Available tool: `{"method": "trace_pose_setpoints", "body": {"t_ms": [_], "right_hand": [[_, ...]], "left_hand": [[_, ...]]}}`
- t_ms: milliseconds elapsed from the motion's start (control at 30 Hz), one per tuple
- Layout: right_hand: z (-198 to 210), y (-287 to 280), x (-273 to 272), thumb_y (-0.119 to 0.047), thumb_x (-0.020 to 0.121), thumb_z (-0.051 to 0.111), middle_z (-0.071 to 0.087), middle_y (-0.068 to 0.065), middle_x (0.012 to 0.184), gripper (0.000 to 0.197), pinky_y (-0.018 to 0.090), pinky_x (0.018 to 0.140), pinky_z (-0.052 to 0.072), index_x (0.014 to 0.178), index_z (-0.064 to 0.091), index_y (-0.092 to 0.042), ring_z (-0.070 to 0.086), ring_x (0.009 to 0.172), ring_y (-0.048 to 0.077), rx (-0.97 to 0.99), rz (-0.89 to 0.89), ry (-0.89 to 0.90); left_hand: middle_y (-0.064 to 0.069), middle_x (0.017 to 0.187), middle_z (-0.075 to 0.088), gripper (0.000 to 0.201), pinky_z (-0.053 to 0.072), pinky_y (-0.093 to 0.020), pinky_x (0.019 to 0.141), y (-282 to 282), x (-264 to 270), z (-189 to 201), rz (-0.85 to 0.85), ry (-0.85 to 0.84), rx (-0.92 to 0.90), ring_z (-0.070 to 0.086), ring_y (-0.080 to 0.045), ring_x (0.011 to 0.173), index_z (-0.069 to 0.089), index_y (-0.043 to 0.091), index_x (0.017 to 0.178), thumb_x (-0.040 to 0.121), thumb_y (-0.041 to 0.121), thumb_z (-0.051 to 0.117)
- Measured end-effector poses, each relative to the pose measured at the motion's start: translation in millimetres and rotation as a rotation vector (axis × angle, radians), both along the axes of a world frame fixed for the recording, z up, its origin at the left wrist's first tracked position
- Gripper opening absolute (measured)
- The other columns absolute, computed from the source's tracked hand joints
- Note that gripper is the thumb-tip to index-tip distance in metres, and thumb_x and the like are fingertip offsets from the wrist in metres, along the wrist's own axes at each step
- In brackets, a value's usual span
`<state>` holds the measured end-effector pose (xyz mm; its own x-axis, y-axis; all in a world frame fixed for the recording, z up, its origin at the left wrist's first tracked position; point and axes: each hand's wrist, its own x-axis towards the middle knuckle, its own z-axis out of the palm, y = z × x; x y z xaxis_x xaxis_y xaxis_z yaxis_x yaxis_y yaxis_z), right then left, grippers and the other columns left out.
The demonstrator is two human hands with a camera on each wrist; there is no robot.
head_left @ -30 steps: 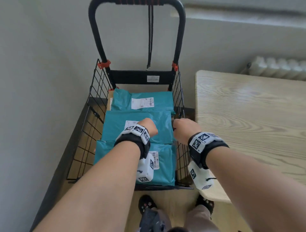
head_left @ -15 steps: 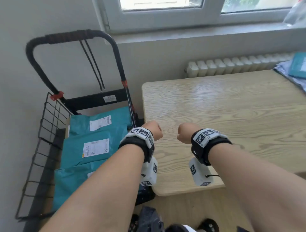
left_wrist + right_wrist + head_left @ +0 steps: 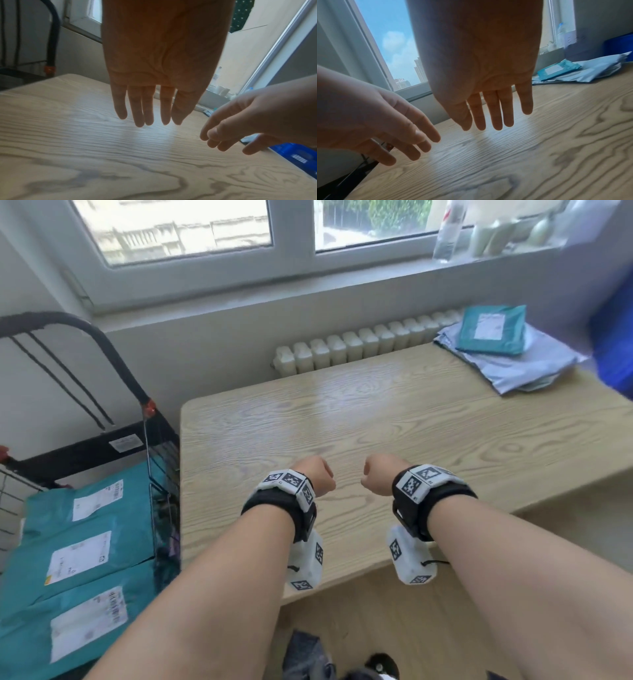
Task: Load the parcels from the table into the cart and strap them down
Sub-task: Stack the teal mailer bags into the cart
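Table (image 3: 428,419) fills centre and right; cart (image 3: 156,460) stands at its left edge with three teal parcels (image 3: 85,542) stacked inside. Far right on the table, one teal parcel (image 3: 491,328) lies on a pale grey mailer (image 3: 520,364). Left hand (image 3: 157,75) and right hand (image 3: 481,73) hover side by side above the near table, fingers straight, holding nothing.

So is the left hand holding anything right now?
No. The left hand is open and empty, fingers straight, hanging above the bare table.
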<state>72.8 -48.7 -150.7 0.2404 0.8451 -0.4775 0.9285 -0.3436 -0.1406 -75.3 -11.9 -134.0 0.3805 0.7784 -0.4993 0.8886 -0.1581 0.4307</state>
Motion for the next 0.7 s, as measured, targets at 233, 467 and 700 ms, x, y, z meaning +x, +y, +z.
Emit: {"method": "trace_pose_setpoints", "body": {"t_ms": [233,467,700], "right_hand": [[13.7,-26.0,90.1,-0.029,0.093,0.052,0.064,0.010,0.121,0.033,0.034,0.093,0.049,0.120,0.061,-0.011,0.059,0.112,0.028,0.075,-0.111,0.001],[18.5,-39.9,156.2,-0.030,0.094,0.051,0.064,0.009,0.120,0.033,0.034,0.092,0.050,0.119,0.062,-0.012,0.059,0.110,0.027,0.109,-0.206,-0.004],[18.5,-28.8,223.9,-0.033,0.095,0.050,0.064,0.007,0.119,0.033,0.034,0.090,0.049,0.119,0.062,-0.014,0.059,0.110,0.026,0.125,-0.293,-0.020]], "left_hand": [[-0.003,0.093,0.062,0.013,0.047,-0.029,0.078,-19.5,87.0,13.0,-0.037,-0.033,0.102,0.057,-0.023,0.087,0.064,0.024,0.094,0.090,0.014,0.057],[-0.002,0.104,0.070,0.020,0.051,-0.031,0.086,-12.6,157.8,11.0,-0.070,-0.075,0.119,0.064,-0.022,0.099,0.071,0.019,0.103,0.089,0.016,0.057],[-0.002,0.088,0.066,0.016,0.051,-0.031,0.081,9.3,235.3,4.7,-0.162,-0.104,0.117,0.062,-0.022,0.085,0.068,0.023,0.088,0.087,0.014,0.055]]}}
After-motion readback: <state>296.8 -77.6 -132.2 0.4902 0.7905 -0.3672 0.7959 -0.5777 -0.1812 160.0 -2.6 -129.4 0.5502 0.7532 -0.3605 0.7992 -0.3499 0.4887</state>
